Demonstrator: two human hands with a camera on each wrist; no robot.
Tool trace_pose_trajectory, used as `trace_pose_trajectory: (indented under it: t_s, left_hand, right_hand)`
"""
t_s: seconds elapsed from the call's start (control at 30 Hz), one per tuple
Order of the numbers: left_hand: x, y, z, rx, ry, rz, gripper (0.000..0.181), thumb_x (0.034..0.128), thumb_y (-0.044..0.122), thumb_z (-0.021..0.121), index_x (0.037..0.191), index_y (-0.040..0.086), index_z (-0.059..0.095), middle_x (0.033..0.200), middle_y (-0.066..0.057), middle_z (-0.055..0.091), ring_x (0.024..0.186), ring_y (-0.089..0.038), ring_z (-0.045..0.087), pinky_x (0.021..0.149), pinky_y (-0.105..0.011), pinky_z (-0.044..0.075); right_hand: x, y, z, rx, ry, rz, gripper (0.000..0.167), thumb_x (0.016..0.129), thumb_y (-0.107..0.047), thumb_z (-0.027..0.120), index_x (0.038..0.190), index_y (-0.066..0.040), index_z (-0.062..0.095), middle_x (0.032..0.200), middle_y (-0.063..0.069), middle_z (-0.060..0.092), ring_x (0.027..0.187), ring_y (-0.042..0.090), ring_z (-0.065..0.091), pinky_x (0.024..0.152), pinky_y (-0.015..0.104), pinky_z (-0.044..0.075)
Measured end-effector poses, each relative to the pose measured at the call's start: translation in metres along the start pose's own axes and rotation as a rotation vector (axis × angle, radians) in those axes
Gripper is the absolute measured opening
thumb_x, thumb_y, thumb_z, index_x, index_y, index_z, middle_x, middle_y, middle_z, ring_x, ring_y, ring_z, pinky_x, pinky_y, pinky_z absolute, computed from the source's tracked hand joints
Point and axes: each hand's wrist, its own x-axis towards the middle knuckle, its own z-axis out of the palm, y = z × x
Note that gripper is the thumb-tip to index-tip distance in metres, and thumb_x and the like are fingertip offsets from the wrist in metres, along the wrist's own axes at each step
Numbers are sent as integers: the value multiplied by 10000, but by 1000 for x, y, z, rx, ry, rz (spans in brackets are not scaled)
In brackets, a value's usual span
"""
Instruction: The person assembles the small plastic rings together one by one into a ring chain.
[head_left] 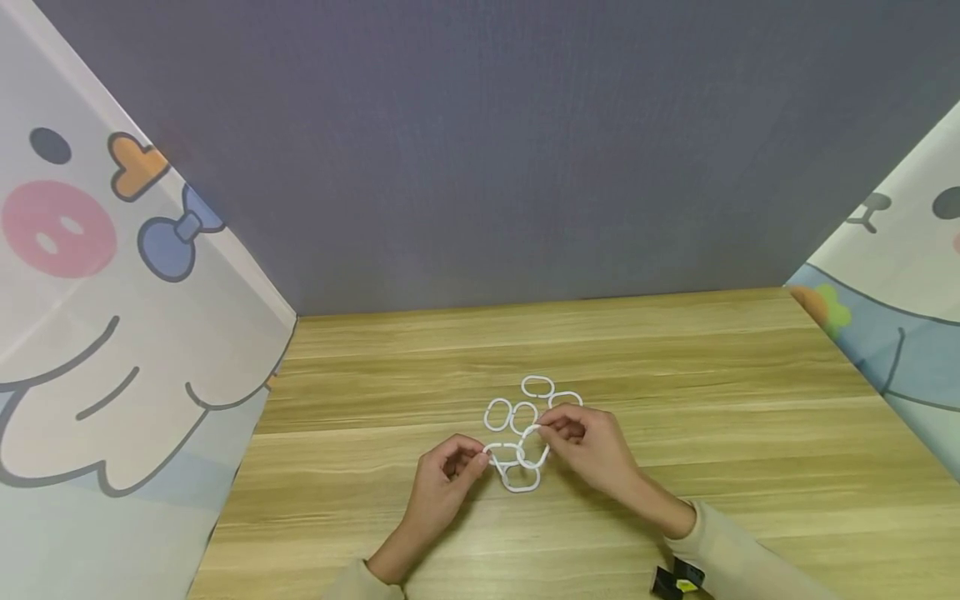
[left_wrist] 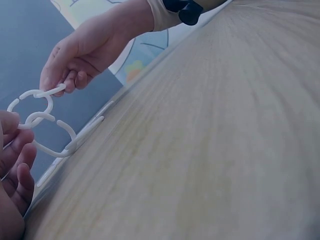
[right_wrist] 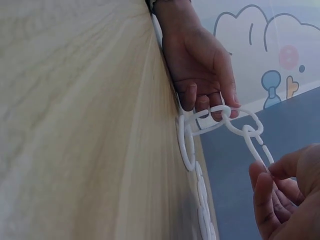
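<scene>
A beige cloth sleeve (head_left: 738,554) is closest. The left hand (head_left: 441,485) and right hand (head_left: 591,448) pinch different rings of a small chain of white, oval, plastic-looking rings (head_left: 521,455) between them, perhaps to see its gaps. More white oval rings (head_left: 512,412) lie beyond on the wooden surface (head_left: 337,467).

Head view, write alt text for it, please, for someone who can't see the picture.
A person's left hand and right hand pinch joined white links at a wooden table. More links lie just beyond on the wood. A grey wall stands behind, with cartoon panels at both sides.
</scene>
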Motion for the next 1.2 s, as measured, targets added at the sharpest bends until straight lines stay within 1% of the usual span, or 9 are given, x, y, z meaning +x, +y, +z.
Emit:
trace_pose_trajectory:
  t_s: [0.2, 0.3, 0.47, 0.57, 0.7, 0.87, 1.0, 1.03, 1.2]
  left_hand:
    - [-1, -2, -1, 8, -37, 25, 33, 1000, -3, 771, 1028, 8, 758, 920, -100, 743, 796, -52, 647, 673, -196, 524]
    - [-1, -3, -1, 10, -60, 80, 95, 966, -54, 756, 1004, 32, 746, 960, -109, 728, 821, -50, 631, 670, -194, 517]
    - [-1, -5, -2, 5, -85, 221, 207, 903, -137, 655, 952, 59, 698, 1029, -167, 661, 849, -92, 595, 629, -215, 501]
    - [-1, -4, -3, 12, -94, 260, 231, 884, -142, 628, 946, 72, 690, 1041, -159, 637, 859, -105, 578, 614, -220, 494]
    - [-1, -3, -3, 14, -89, 259, 177, 939, -98, 672, 974, 71, 712, 1046, -158, 647, 889, -97, 588, 627, -219, 497]
    - [0, -7, -3, -13, -92, 250, 93, 981, -41, 749, 1010, 43, 724, 987, -169, 676, 802, -45, 562, 586, -210, 459]
    - [-1, -8, -2, -19, -115, 236, 135, 977, -47, 773, 1057, 57, 739, 909, -134, 690, 694, -10, 494, 516, -216, 406]
    - [-1, -8, -2, -22, -121, 221, 157, 975, -51, 775, 1070, 70, 746, 894, -128, 694, 681, -3, 483, 512, -211, 396]
    - [-1, -7, -1, -36, -143, 202, 177, 972, -63, 775, 1107, 49, 752, 846, -142, 689, 658, -8, 471, 488, -236, 382]
  right_hand:
    - [-3, -5, -7, 121, -31, 32, 111, 948, 91, 805, 1026, 20, 768, 872, 189, 760, 685, 238, 753, 600, 287, 625]
    - [-5, -7, -9, 158, -49, 62, 102, 952, 98, 788, 1024, 40, 745, 885, 212, 748, 705, 238, 759, 608, 309, 636]
    - [-10, -9, -9, 215, -94, 119, 80, 965, 115, 747, 1018, 83, 697, 886, 184, 733, 707, 220, 743, 607, 335, 643]
    - [-12, -10, -9, 239, -119, 126, 67, 981, 102, 733, 1028, 101, 685, 884, 189, 726, 696, 210, 735, 599, 336, 640]
    - [-15, -10, -6, 255, -126, 101, 67, 985, 86, 735, 1038, 96, 696, 888, 205, 727, 700, 190, 736, 597, 335, 640]
    - [-17, -7, -1, 190, -93, 66, 74, 972, 54, 779, 1024, 22, 736, 902, 111, 731, 726, 105, 673, 594, 274, 589]
    - [-18, -7, 3, 160, -89, 85, 77, 961, 38, 800, 1009, 6, 748, 889, 50, 723, 748, 74, 633, 605, 234, 540]
    - [-19, -6, 4, 164, -95, 93, 79, 959, 37, 802, 1007, 8, 747, 885, 48, 723, 749, 75, 636, 606, 231, 540]
    - [-20, -4, 8, 180, -124, 118, 93, 951, 29, 812, 1000, -1, 740, 870, 58, 730, 747, 75, 660, 611, 227, 557]
